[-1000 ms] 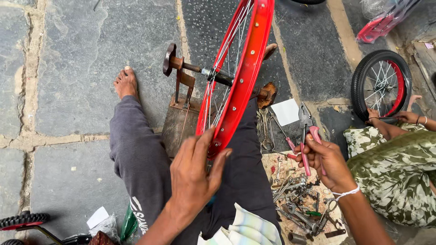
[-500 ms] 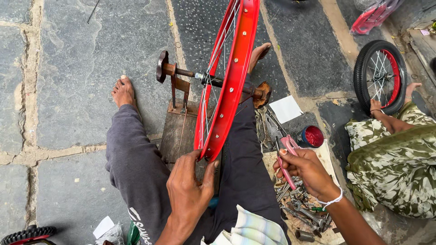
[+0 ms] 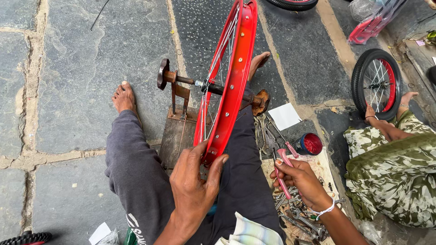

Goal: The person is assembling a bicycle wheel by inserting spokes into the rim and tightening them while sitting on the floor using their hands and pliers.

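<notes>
Stone floor point(image 3: 81, 90) carries a rusty stand point(image 3: 175, 93) holding the red rim point(image 3: 231, 77) upright (free to spin); left hand point(image 3: 193, 186) fingers grip its lower edge, right hand point(image 3: 302, 179) pinches pink-handled pliers point(image 3: 284, 165).

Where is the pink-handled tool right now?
In the head view, right of centre: the pink-handled tool is in the right hand, above the pile of wrenches and beside the red tin.

Soft even daylight, faint diffuse shadows (no glare), sharp focus, slight wide-angle stretch at edges
</notes>
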